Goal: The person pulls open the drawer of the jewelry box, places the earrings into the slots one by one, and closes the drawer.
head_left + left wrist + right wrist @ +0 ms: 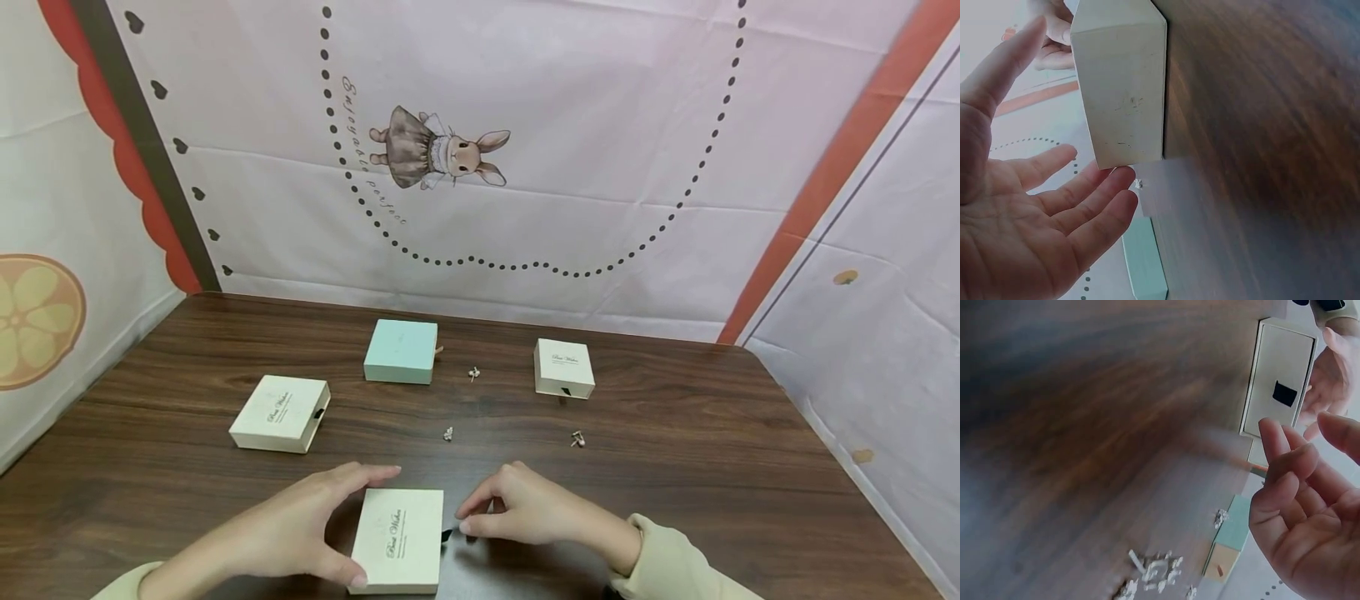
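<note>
Your left hand point(307, 521) spreads loosely around the near box point(401, 542), gripping nothing: the thumb is at its near left corner and the fingers stretch toward its far end; whether the fingertips press on it, you cannot tell. That hand hides part of the box's left edge. Your right hand point(517, 504) is just right of the box, fingers loosely bent and holding nothing, apart from the black tab point(446, 536) on the box's side.

Beyond both hands, between them, lies a cluster point(448, 433) of small earrings. Past your right hand and to its right is a second pair point(577, 438). Straight beyond your left hand sits the left box point(277, 414), also white.

Farther out, between your hands' lines, a third pair point(474, 373) lies on the table point(697, 450). The right box point(564, 367) stands beyond the second pair; the teal box point(401, 350) is well ahead of your left hand, toward its right. A rabbit-printed cloth point(585, 208) closes off the far side.
</note>
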{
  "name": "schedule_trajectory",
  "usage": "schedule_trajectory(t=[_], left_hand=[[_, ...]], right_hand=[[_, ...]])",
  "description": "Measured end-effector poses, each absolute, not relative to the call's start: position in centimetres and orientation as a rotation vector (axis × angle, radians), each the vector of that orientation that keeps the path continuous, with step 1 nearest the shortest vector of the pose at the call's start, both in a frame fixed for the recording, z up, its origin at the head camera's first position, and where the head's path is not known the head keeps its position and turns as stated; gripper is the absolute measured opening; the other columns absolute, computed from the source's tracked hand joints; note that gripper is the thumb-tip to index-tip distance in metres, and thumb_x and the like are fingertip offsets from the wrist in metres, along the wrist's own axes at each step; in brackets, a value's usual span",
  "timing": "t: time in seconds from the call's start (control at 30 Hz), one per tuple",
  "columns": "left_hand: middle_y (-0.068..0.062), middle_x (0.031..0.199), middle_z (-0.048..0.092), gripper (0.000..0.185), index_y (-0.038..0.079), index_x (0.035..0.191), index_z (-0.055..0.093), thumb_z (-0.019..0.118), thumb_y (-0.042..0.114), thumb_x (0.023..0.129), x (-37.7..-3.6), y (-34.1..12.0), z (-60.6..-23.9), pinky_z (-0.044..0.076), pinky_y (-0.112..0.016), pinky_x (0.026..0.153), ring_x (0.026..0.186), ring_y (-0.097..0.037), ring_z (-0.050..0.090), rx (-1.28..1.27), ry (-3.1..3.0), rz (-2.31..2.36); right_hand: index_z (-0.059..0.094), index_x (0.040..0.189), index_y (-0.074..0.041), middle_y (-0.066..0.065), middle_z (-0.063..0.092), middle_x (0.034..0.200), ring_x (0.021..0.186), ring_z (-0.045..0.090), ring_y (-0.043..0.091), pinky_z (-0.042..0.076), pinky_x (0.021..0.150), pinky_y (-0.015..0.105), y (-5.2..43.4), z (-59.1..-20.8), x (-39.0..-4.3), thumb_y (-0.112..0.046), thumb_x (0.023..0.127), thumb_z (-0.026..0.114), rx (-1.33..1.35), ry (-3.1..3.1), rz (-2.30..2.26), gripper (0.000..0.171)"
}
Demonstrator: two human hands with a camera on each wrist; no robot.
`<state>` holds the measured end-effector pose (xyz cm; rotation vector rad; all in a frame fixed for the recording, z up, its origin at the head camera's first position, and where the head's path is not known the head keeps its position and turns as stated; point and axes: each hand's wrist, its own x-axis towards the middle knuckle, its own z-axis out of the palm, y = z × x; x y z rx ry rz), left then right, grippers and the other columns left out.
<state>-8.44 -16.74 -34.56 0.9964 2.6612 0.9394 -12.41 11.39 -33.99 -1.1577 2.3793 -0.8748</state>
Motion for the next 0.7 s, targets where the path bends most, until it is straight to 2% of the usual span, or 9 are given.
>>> schedule_trajectory(t=[0.17,0.3,0.53,0.7], left_hand=[[0.003,0.126,0.05,0.082,0.018,0.134,0.042,0.073,0.052,0.066,-8.4,-16.6,-35.0,0.045,-0.035,0.084,0.109,-0.014,0.05,1.007,2.638,0.942],[0.003,0.126,0.05,0.085,0.016,0.134,0.043,0.074,0.052,0.064,-8.4,-16.3,-35.3,0.045,-0.035,0.084,0.109,-0.014,0.05,0.999,2.656,0.89],[0.004,0.126,0.05,0.085,0.017,0.135,0.043,0.075,0.05,0.064,-8.4,-16.1,-35.4,0.044,-0.033,0.085,0.109,-0.013,0.049,0.992,2.664,0.848],[0.003,0.129,0.049,0.083,0.02,0.136,0.043,0.074,0.05,0.065,-8.4,-16.1,-35.4,0.043,-0.034,0.086,0.112,-0.015,0.049,1.01,2.676,0.816]], right_hand=[[0.072,0.094,-0.007,-0.007,0.068,0.071,0.048,0.045,-0.009,0.042,0.048,0.013,10.8,-34.2,-12.4,-0.019,0.085,0.062,-1.102,2.342,-0.903,0.018],[0.073,0.091,-0.008,-0.007,0.066,0.065,0.04,0.043,-0.009,0.042,0.044,0.015,10.3,-34.4,-12.2,-0.018,0.083,0.063,-1.051,2.341,-0.904,0.016],[0.073,0.086,-0.01,-0.009,0.063,0.061,0.039,0.043,-0.007,0.041,0.043,0.014,9.5,-34.6,-11.9,-0.016,0.082,0.064,-0.99,2.347,-0.888,0.012],[0.073,0.082,-0.011,-0.01,0.063,0.06,0.044,0.044,-0.007,0.04,0.05,0.012,9.0,-34.5,-11.9,-0.015,0.081,0.063,-0.989,2.381,-0.833,0.011]])
